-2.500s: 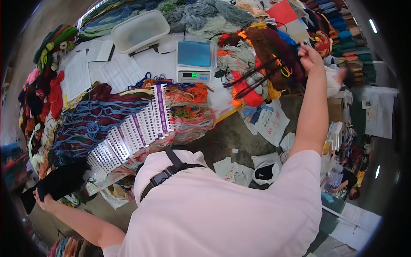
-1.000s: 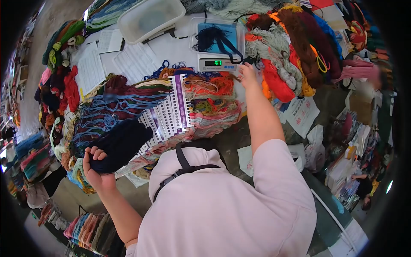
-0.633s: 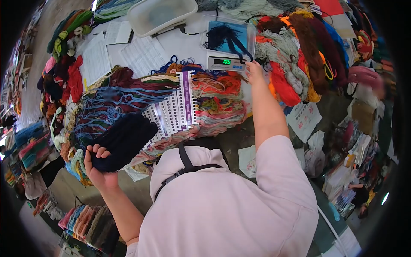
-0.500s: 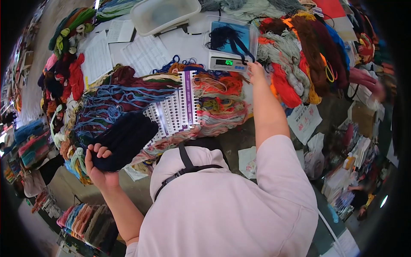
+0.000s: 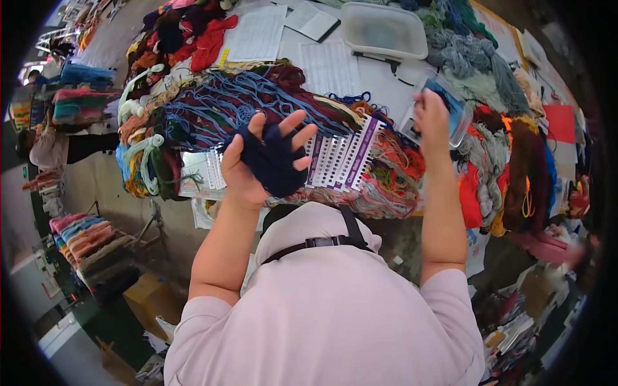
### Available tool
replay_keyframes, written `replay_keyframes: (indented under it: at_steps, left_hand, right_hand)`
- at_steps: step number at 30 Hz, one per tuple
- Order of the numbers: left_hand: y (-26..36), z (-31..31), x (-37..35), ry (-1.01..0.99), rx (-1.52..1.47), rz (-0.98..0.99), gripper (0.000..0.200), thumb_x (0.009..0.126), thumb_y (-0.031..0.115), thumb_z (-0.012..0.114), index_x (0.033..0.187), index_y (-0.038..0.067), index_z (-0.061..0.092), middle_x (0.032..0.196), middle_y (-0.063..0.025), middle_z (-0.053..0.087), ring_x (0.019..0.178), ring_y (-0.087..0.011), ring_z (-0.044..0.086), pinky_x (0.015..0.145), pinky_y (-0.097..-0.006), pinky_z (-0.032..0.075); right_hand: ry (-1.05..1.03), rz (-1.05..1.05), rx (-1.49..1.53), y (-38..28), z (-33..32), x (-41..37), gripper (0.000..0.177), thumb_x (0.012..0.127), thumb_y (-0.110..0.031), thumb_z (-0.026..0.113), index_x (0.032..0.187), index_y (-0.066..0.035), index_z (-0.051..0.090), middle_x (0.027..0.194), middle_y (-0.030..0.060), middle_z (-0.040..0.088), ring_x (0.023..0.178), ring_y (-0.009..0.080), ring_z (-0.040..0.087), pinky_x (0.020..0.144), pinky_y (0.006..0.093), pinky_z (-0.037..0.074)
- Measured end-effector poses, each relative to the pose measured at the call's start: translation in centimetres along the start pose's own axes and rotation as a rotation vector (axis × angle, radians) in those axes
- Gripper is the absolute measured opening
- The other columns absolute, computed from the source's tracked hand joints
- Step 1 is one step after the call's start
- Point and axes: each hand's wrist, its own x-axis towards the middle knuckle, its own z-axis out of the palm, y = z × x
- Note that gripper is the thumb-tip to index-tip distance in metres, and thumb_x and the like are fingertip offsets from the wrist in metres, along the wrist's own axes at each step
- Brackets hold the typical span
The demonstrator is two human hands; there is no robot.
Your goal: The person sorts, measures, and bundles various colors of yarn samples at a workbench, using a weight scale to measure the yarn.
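Note:
A dark navy skein of yarn lies in my left hand, its fingers spread around it above the sample cards. My right hand is curled, fingertips together, over the near-left side of a clear plastic tray with a blue bottom. What its fingers hold, if anything, I cannot tell. Part of the scale shows beside this hand; its display is hidden. Below the left hand, white and purple punched sample cards lie over multicoloured yarn, and blue strands spread beyond.
A white plastic bin stands at the back of the table, with printed sheets and an open notebook to its left. Grey and red skeins hang at the right edge. Another person is far left, near yarn racks.
The view has turned, shifting the table rightward. My left hand has brought the navy skein toward the middle, over the cards. My right hand has moved from the scale's front to the tray; its navy strands no longer show.

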Motion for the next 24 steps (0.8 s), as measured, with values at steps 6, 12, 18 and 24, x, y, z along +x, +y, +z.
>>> replay_keyframes:
  at_steps: [6,12,18,24]
  left_hand:
    - [-0.1,1.8,-0.4,-0.107,-0.004,-0.039,0.045,0.096,0.041,0.042,0.136,0.022,0.05,0.154,-0.0241,0.01,0.142,-0.041,0.015,0.106,-0.0589,0.03]
    - [1.1,2.8,-1.1,-0.164,0.007,0.105,0.045,0.097,0.043,0.04,0.134,0.021,0.052,0.154,-0.022,0.012,0.14,-0.038,0.022,0.104,-0.0599,0.032]
    - [1.0,3.1,-1.5,-0.085,0.077,0.107,0.049,0.098,0.04,0.04,0.135,0.01,0.049,0.152,-0.0222,0.02,0.138,-0.0346,0.028,0.107,-0.0497,0.035]
    - [1.0,3.6,-2.0,-0.04,0.171,0.049,0.058,0.096,0.04,0.043,0.135,-0.002,0.045,0.151,-0.0222,0.023,0.131,-0.0309,0.039,0.104,-0.0433,0.038]
  right_hand:
    - [-0.679,0.012,-0.039,-14.7,13.6,-10.4,0.023,0.093,-0.015,0.053,0.104,0.003,0.062,0.07,0.0036,0.053,0.061,0.011,0.055,0.057,0.0248,0.044]
    - [-0.536,-0.689,-0.634,-14.7,13.5,-14.9,0.01,0.084,-0.011,0.063,0.09,-0.003,0.066,0.08,0.0099,0.066,0.073,0.0272,0.066,0.062,0.0367,0.05]
    - [-0.517,-0.828,-0.527,-13.2,14.4,-15.3,0.025,0.074,-0.004,0.07,0.099,-0.004,0.068,0.095,0.0106,0.064,0.092,0.0249,0.06,0.076,0.0325,0.048]
    - [-0.723,-0.625,-0.558,-12.6,15.4,-15.6,0.023,0.069,-0.003,0.073,0.091,-0.001,0.066,0.086,0.0057,0.054,0.087,0.0201,0.053,0.074,0.0304,0.046]
